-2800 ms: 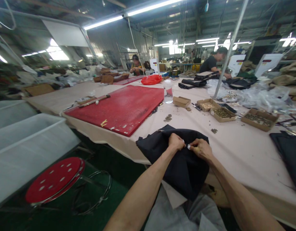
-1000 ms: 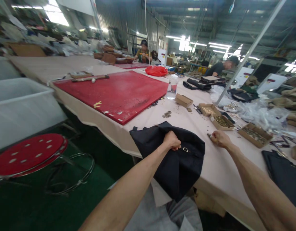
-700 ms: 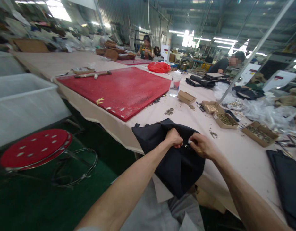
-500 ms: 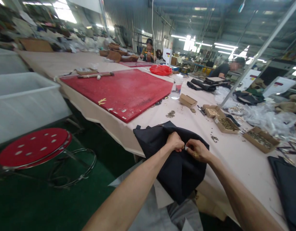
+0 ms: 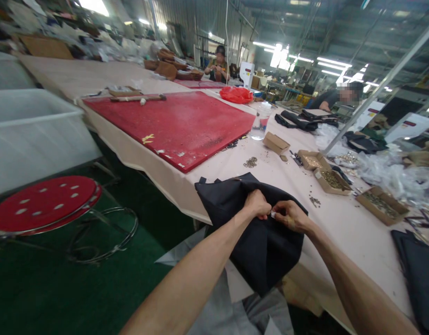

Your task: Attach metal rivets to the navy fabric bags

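A black fabric piece (image 5: 256,237) hangs over the near edge of the cream-covered table (image 5: 343,228). My left hand (image 5: 256,204) is closed, gripping a fold of the black fabric. My right hand (image 5: 290,216) pinches something small at the same spot, fingertips touching the left hand's. What the pinch holds is too small to name. A few loose metal bits (image 5: 314,201) lie on the table just right of my hands.
A red cutting board (image 5: 172,123) covers the table's left. Cardboard boxes of metal fittings (image 5: 327,179) (image 5: 381,204), a water bottle (image 5: 261,122), more black fabric (image 5: 418,270) at right. A red stool (image 5: 43,204) and white bin (image 5: 33,135) stand left. Two people work farther along.
About a second ago my right hand was out at the loose metal bits on the table. It has come back to the fabric and now pinches beside my left hand.
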The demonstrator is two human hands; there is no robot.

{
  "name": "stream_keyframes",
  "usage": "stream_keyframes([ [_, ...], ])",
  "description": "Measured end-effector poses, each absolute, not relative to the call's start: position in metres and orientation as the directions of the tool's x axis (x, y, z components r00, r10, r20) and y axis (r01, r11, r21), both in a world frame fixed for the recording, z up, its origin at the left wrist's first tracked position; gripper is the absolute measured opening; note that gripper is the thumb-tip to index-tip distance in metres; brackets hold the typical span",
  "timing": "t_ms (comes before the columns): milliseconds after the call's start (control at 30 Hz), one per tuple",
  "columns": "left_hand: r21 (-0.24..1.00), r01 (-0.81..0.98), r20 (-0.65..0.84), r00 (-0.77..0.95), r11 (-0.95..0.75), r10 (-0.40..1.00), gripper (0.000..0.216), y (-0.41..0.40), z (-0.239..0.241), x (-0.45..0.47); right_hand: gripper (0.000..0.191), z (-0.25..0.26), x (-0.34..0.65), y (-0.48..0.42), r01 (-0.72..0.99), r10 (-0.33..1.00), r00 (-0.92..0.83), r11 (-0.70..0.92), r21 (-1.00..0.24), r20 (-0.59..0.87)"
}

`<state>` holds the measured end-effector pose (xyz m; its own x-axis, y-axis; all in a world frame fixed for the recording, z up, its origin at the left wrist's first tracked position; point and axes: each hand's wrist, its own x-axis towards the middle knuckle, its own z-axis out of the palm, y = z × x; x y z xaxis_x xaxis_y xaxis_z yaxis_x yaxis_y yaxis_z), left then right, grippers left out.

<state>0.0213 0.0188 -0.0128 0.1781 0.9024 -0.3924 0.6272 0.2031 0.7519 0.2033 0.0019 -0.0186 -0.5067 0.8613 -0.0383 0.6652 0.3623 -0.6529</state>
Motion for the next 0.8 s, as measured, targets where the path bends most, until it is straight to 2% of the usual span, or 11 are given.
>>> stream_keyframes([
  [400,0.778,0.592,-0.391,0.195,0.210,0.899,0.005,0.018,-0.013,0.016,0.013,-0.013,0.202,0.000,0.588,0.835,-0.550,0.399,-0.704,0.013],
  [467,0.781,0.590,-0.385,0.194,0.206,0.902,0.005,0.018,-0.014,0.016,0.014,-0.014,0.202,0.001,0.597,0.851,-0.524,0.337,-0.728,-0.035],
  [600,0.781,0.595,-0.373,0.201,0.189,0.906,0.006,0.019,-0.015,0.015,0.018,-0.017,0.202,0.011,0.632,0.856,-0.459,0.127,-0.765,-0.238],
  [800,0.788,0.592,-0.354,0.211,0.169,0.911,0.008,0.020,-0.016,0.013,0.011,-0.015,0.194,0.032,0.690,0.835,-0.355,-0.070,-0.720,-0.421],
])
